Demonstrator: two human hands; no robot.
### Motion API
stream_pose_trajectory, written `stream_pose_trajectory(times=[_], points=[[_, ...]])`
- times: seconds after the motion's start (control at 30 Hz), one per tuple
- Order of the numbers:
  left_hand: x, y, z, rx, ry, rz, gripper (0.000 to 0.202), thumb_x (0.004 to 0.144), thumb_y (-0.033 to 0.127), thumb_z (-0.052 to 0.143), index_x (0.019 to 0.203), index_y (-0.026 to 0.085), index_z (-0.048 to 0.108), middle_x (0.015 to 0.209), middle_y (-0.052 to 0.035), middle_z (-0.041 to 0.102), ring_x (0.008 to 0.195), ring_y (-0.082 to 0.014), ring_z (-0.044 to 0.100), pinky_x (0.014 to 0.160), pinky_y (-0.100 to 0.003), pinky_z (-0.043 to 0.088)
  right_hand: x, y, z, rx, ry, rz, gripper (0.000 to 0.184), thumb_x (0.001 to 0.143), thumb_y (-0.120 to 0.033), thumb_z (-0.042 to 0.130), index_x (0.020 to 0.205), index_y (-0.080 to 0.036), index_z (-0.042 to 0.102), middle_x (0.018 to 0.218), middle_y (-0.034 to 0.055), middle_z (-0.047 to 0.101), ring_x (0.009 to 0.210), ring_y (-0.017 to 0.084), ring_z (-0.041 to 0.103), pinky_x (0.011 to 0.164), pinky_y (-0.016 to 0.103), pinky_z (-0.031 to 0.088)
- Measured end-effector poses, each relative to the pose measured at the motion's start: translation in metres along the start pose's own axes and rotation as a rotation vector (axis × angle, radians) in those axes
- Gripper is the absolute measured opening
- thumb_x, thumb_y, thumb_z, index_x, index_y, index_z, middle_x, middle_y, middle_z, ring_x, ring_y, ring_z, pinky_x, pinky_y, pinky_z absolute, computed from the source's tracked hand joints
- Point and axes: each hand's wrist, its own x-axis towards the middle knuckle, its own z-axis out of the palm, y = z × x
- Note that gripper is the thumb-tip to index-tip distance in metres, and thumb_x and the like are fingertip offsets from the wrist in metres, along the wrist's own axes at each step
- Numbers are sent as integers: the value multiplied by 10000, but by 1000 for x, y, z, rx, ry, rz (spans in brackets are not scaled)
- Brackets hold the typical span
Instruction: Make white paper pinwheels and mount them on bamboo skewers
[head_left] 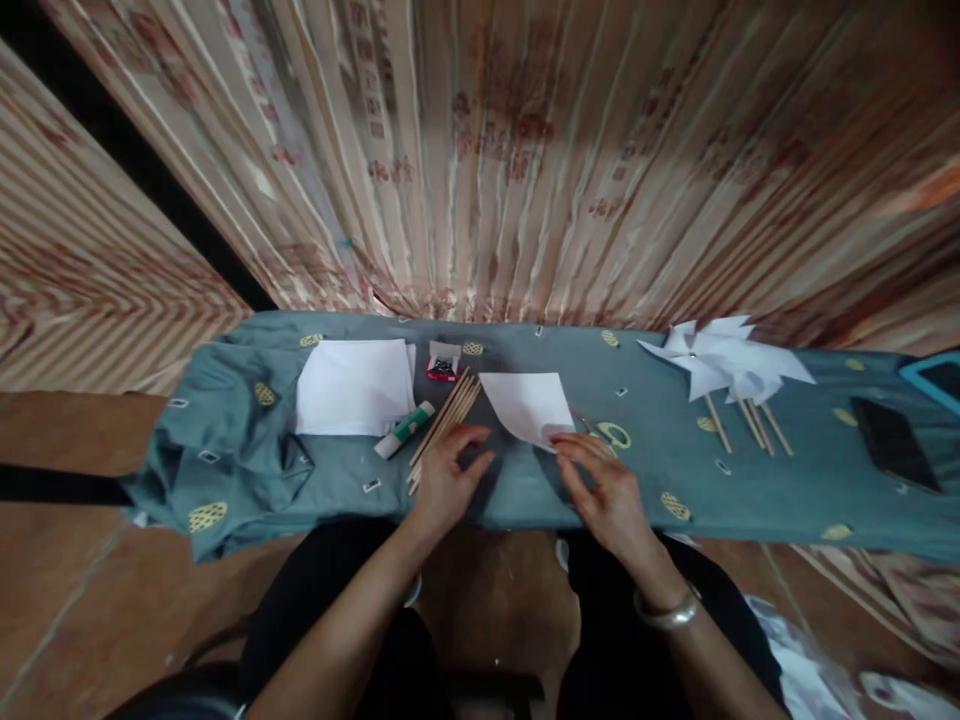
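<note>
Touching one white sheet (529, 400), right fingers (576, 447) curl (one glue stick (405, 430) lies left).

Blue-rimmed object (936, 380), cut off (right edge)

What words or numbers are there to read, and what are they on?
None reads clearly.
Curtain: reddish letter-like marks, too blurred.
Green-and-white tube: markings too small.
Tablecloth: little white printed patches, too small.
Middle white sheet: no writing shows.
</note>
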Motion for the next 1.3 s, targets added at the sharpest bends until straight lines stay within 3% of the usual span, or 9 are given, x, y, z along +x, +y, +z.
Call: stream_pose_trajectory(times=[0.07,0.13,0.27,0.37,0.57,0.83,0.93,1.07,1.3], points=[[-1,-5,-6,169,44,107,431,771,187,678,1195,157,608,1176,-113,632,1118,-246,571,976,-429,470,-18,7,4,33,-60,11,179,928,-219,520,1012,-237,678,1117,76,712,1088,215,635,971,429,507],[-4,-9,-7,299,-15,234,503,771,196,681,1261,175,567,1277,-123,585,1204,-272,506,1021,-470,420,-31,11,5,76,-114,37,180,930,-206,517,1005,-237,678,1132,76,706,1105,211,627,975,419,506],[-10,-16,-4,418,-216,360,309,854,196,598,1160,215,639,1132,-75,684,1130,-259,550,998,-484,390,-41,14,3,149,-154,116,151,907,-198,543,962,-240,678,1071,59,719,1051,206,647,943,401,515],[-9,-17,-5,431,-261,346,225,919,229,527,1090,201,671,988,-64,723,985,-219,619,960,-461,410,-37,18,2,173,-133,188,116,883,-226,574,933,-231,680,973,49,731,949,203,670,873,371,531],[-5,-14,-7,389,-198,326,255,941,289,519,1112,166,662,904,-77,721,848,-189,662,810,-358,509,-13,28,10,131,-61,326,154,874,-311,571,862,-224,698,843,34,716,754,180,654,706,302,523],[-10,-20,-5,327,-188,161,431,930,333,532,1334,184,511,961,-72,710,858,-184,678,794,-326,558,14,34,31,-6,-74,276,198,883,-270,513,902,-215,703,923,65,734,899,222,666,849,354,506],[-8,-19,-8,315,-177,154,430,925,311,539,1331,174,501,1118,-114,673,973,-203,663,845,-347,559,16,32,36,-69,-58,264,212,891,-244,488,915,-193,692,952,84,728,925,234,656,869,365,498],[-10,-8,-5,443,-150,310,442,923,249,519,1358,189,468,1402,-156,507,1283,-283,488,1040,-487,446,17,31,42,-154,-25,258,227,899,-224,459,928,-182,679,959,98,721,916,245,638,871,381,485],[-40,4,21,613,-434,471,526,934,329,481,1413,127,399,1480,-168,440,1437,-322,283,1143,-580,256,15,32,48,-214,10,230,233,912,-227,443,963,-174,664,967,104,714,914,248,614,860,374,474]])
